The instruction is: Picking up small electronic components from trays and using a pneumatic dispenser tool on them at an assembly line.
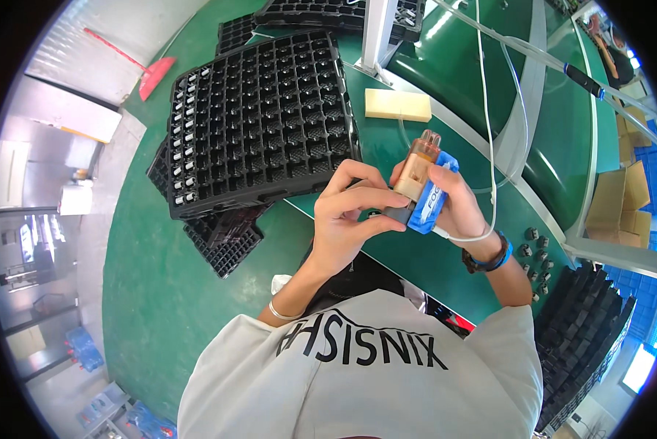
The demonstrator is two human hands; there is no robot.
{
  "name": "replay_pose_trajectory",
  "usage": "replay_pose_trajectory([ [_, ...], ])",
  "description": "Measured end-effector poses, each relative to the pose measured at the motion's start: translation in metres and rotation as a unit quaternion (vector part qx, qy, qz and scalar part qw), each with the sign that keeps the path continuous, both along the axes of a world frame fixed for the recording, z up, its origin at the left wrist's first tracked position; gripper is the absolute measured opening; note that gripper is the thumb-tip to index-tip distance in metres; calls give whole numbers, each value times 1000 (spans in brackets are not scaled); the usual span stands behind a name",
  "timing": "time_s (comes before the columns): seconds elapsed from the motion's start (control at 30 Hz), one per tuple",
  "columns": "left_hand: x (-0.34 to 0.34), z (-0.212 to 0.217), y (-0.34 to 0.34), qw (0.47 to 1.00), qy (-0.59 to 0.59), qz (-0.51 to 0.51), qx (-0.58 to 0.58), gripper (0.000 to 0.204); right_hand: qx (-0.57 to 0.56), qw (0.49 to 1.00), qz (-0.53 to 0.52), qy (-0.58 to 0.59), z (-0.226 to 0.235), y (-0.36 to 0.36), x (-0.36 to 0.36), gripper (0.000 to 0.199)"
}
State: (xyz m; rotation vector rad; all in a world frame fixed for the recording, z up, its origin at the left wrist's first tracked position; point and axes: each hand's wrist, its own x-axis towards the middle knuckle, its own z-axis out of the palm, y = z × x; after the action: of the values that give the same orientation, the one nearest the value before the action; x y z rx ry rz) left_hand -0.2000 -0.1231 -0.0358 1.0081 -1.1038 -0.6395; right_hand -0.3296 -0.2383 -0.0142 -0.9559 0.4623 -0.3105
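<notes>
L hand (pixel 337 214) pinches dark end of orange device (pixel 417 170); R hand (pixel 462 208) clamped on same + blue pc (pixel 432 208). Yellow block (pixel 387 104) on table (pixel 394 257) nearby, blk tray (pixel 266 124) to L.

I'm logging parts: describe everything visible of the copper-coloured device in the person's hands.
The copper-coloured device is a slim block, apparently plastic: clear and orange-tinted with small rounded tips at its far end, copper in the middle, dark grey at the near end. It is held over the green table, slanting, far end toward the person's right. The left hand pinches its near end; the right hand clasps it with a blue piece along its right side.
</notes>
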Motion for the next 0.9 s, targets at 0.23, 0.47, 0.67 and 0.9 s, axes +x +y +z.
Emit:
replay_pose_trajectory([
  [0.23,-17,-3,1,991,128,7,-42,60,-23,999,-9,-23,5,11,-4,49],
  [0.47,-8,-5,-1,993,27,110,17,66,-119,974,-193,4,-25,-49,19,44],
  [0.67,-14,-15,4,993,60,91,55,53,-614,763,-197,39,-107,-139,55,34],
  [0.9,-3,-20,11,988,62,127,67,42,-623,745,-188,148,-87,-114,63,37],
])
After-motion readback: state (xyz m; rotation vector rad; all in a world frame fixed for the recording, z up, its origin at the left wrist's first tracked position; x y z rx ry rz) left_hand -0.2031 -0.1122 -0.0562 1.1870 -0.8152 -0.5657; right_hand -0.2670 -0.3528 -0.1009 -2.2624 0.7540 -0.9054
